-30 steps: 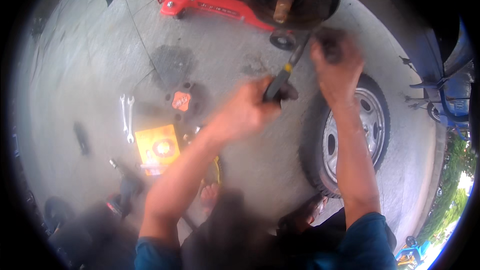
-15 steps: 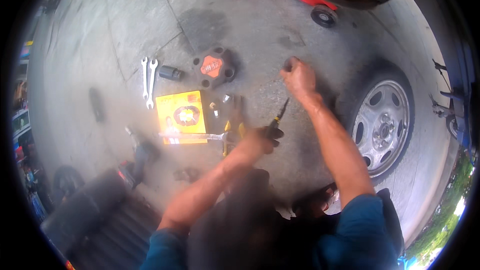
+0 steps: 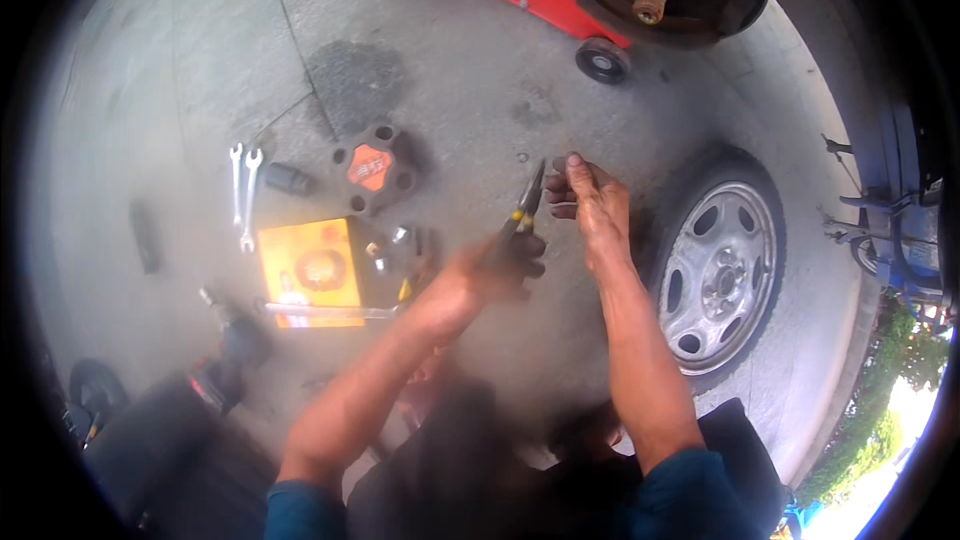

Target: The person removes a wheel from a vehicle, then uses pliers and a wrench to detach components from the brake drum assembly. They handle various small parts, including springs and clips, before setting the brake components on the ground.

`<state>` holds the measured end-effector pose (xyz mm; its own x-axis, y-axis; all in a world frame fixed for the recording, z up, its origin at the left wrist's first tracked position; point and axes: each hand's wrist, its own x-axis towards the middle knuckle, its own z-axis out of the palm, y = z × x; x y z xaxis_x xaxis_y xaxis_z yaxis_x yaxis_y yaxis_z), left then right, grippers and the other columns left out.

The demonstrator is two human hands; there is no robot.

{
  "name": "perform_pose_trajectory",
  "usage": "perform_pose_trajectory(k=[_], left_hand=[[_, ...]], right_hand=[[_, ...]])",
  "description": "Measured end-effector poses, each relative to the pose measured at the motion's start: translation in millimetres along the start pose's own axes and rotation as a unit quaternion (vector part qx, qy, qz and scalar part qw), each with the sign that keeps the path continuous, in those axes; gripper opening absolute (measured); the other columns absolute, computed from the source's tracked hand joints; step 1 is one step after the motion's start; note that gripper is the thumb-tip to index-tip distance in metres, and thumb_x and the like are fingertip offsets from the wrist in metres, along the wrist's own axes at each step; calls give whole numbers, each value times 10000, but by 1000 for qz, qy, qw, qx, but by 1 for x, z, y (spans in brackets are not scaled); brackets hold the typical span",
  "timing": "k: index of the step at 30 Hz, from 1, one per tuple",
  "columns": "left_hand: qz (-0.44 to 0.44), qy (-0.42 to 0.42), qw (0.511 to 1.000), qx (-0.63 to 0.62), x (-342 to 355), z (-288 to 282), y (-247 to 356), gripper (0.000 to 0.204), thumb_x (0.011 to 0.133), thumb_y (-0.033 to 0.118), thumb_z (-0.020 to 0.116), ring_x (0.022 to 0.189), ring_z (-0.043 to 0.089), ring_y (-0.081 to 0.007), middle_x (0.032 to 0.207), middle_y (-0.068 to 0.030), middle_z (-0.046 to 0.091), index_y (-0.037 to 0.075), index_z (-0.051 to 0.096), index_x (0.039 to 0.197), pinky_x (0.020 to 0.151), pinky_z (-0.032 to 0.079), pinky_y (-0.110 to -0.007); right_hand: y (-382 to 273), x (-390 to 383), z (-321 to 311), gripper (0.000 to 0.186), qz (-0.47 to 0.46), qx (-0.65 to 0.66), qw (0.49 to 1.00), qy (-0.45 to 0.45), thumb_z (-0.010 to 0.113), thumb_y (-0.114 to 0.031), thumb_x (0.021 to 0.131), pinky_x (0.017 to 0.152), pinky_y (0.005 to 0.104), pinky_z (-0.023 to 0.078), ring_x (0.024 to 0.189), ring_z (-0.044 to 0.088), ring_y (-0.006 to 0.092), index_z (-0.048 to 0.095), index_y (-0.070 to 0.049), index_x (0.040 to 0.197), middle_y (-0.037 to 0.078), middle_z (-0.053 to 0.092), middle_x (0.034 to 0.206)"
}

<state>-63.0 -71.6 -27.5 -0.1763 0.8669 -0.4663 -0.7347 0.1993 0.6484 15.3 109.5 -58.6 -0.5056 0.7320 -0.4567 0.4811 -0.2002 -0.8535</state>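
Greenery (image 3: 910,360) is catching daylight beyond a concrete floor (image 3: 200,70), where a tyred silver wheel (image 3: 735,275) is resting at right. The right hand (image 3: 592,202) is hovering half-curled, its hold impossible to tell; the left hand (image 3: 500,265) is gripping needle-nose pliers (image 3: 525,208), their nose pointing just beside the right. Precise work is probably demanding steady tips.

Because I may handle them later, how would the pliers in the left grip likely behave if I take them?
The pliers are probably stiff, as their long jaws look metallic. Two halves seem to show, so they may swing open. The left grip looks smudged, so they might be slippery.
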Motion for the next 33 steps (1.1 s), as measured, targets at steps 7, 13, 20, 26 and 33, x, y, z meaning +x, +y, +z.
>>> perform_pose_trajectory(k=[7,13,20,26,33], left_hand=[[109,-139,984,-28,65,36,33,558,693,11,535,1009,572,-182,1104,-74,579,-15,493,1249,837,458,-292],[145,-199,968,-51,87,67,59,581,646,111,545,1026,576,-256,1129,-140,575,-55,514,1202,844,490,-379],[155,-200,966,-52,94,78,59,572,647,107,534,1020,581,-280,1125,-159,576,-44,512,1199,832,494,-415],[165,-199,964,-59,99,79,60,562,647,76,533,983,593,-274,1091,-159,594,-43,514,1196,816,503,-406],[212,-166,962,49,92,83,64,560,659,82,530,964,602,-277,1070,-173,608,-55,512,1201,792,508,-400]], right_hand=[[-93,-2,-45,342,-173,151,958,170,666,-243,857,690,341,506,774,636,211,632,40,1045,115,657,884],[-118,-11,-65,314,-164,155,970,88,638,-203,871,660,316,516,753,640,204,629,67,1030,125,663,890],[-129,-1,-71,387,-229,130,957,123,663,-248,851,566,327,573,829,640,271,594,78,1047,184,635,963],[-133,-4,-66,216,-176,155,962,139,649,-167,852,589,291,468,679,583,170,657,37,923,87,648,836],[-127,-9,-67,243,-225,162,957,84,665,-197,843,545,280,452,662,579,164,653,33,921,81,649,815]])
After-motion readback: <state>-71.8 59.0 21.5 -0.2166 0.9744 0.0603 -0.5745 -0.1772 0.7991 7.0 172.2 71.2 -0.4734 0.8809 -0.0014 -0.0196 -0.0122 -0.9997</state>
